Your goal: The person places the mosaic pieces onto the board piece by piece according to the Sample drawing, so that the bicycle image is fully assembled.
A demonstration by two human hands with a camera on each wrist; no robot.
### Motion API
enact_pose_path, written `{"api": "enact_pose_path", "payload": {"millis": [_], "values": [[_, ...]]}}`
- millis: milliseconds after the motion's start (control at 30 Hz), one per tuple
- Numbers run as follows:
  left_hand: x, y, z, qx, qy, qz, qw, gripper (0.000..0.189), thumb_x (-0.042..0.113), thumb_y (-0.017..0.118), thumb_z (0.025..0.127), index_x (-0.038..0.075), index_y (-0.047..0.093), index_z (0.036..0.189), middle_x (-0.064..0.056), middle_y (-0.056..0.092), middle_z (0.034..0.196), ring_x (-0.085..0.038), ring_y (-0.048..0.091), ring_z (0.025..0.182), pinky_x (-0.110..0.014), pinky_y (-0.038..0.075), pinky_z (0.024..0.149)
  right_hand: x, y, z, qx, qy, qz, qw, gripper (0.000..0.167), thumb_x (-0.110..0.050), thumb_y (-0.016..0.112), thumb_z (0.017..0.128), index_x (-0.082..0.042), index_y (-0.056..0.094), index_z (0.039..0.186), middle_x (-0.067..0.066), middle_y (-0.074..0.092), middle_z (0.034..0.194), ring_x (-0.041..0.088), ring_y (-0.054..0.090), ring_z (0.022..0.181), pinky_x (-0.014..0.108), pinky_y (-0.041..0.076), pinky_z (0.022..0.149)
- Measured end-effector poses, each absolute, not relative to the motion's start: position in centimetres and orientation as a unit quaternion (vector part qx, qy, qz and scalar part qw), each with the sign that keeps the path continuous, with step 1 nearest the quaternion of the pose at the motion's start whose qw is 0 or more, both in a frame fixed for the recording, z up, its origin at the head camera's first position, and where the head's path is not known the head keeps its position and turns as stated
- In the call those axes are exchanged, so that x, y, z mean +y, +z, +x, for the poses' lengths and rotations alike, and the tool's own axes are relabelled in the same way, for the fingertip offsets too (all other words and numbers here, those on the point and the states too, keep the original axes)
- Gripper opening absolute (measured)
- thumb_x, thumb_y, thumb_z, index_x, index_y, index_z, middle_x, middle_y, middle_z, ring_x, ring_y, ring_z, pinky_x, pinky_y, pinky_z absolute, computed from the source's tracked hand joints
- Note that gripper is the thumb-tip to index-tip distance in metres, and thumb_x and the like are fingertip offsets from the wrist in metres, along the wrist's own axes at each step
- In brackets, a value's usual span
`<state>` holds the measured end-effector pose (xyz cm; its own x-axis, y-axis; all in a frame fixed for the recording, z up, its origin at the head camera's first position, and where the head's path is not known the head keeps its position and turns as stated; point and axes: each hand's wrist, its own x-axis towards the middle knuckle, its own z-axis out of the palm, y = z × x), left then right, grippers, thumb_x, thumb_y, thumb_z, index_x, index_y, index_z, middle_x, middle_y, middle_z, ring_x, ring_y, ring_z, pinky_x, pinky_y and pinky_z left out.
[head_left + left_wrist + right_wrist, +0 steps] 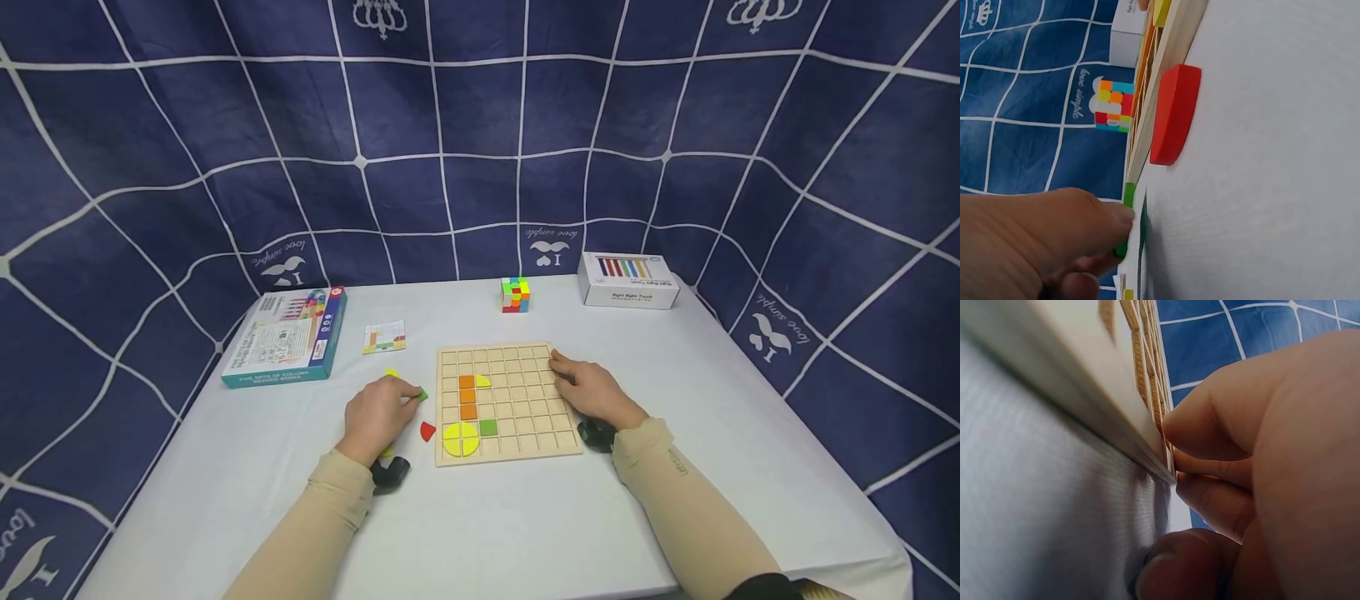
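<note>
Currently pinching a small green piece (422,395) between thumb and finger of the left hand (378,412), just beside the left edge of a wooden grid board (527,408). Resting loosely bent fingers of the right hand (592,392) against the board's right edge, near the far corner. Both hands over the white-covered desk (487,533). Seated in the grid, toward the left: three orange squares (468,397) in a column, a yellow quarter piece (483,381) beside the farthest one, four yellow quarters (461,439) forming a disc at the near left corner, and a green square (488,427) right beside that disc. Flat on the cloth between left hand and board, a red piece (427,431). Farther back, from left to right: a teal-sided box (285,337), a patterned card (385,337), a colored puzzle cube (515,295) and a white box (628,280).
</note>
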<state>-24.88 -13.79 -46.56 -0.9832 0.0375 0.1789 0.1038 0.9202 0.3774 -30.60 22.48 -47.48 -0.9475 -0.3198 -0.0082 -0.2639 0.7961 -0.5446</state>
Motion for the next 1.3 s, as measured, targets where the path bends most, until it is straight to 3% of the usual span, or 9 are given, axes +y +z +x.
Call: {"api": "enact_pose_path", "payload": {"millis": [167, 400, 633, 800, 1300], "values": [[-13.1, -46.1, -24.5, -0.97, -0.21, -0.065, 0.107, 0.024, 0.021, 0.083, 0.087, 0.018, 0.082, 0.11, -0.001, 0.076, 0.112, -0.025, 0.072, 0.101, -0.039, 0.058, 0.075, 22.6, -47.5, -30.7, 0.946, -0.282, -0.155, 0.047, 0.051, -0.025, 0.054, 0.104, -0.005, 0.048, 0.151, 0.003, 0.035, 0.164, 0.033, 0.037, 0.15, 0.054, 0.032, 0.119], [-10.1, -44.8, -22.8, -0.949, -0.255, -0.155, 0.104, 0.025, 0.023, 0.085, 0.085, 0.022, 0.082, 0.11, 0.008, 0.073, 0.11, -0.006, 0.058, 0.073, -0.023, 0.046, 0.059, 22.4, -47.6, -30.8, 0.945, -0.281, -0.158, 0.045, 0.051, -0.025, 0.053, 0.104, -0.005, 0.049, 0.151, 0.004, 0.036, 0.164, 0.032, 0.037, 0.15, 0.053, 0.032, 0.119], [-7.2, -45.5, -21.8, -0.924, -0.234, -0.29, 0.082, 0.018, 0.021, 0.081, 0.089, 0.024, 0.083, 0.107, 0.011, 0.074, 0.106, -0.009, 0.07, 0.096, -0.028, 0.054, 0.074, 22.2, -47.6, -30.8, 0.943, -0.292, -0.154, 0.048, 0.05, -0.02, 0.054, 0.103, -0.004, 0.05, 0.15, 0.004, 0.037, 0.163, 0.032, 0.039, 0.148, 0.053, 0.034, 0.118], [-5.9, -45.3, -22.1, -0.926, -0.209, -0.308, 0.058, 0.017, 0.02, 0.08, 0.09, 0.022, 0.084, 0.106, 0.009, 0.074, 0.104, -0.009, 0.07, 0.095, -0.028, 0.054, 0.071, 22.3, -47.5, -30.7, 0.943, -0.296, -0.147, 0.046, 0.051, -0.016, 0.053, 0.1, -0.004, 0.049, 0.149, 0.004, 0.037, 0.163, 0.034, 0.038, 0.148, 0.054, 0.034, 0.118], [-4.2, -45.8, -23.0, -0.929, -0.169, -0.322, 0.065, 0.014, 0.023, 0.079, 0.091, 0.025, 0.084, 0.105, 0.011, 0.074, 0.102, -0.007, 0.07, 0.089, -0.025, 0.053, 0.066, 22.3, -47.5, -30.9, 0.941, -0.304, -0.139, 0.057, 0.051, -0.014, 0.052, 0.1, -0.005, 0.049, 0.149, 0.003, 0.036, 0.163, 0.033, 0.036, 0.15, 0.054, 0.032, 0.119]]}}
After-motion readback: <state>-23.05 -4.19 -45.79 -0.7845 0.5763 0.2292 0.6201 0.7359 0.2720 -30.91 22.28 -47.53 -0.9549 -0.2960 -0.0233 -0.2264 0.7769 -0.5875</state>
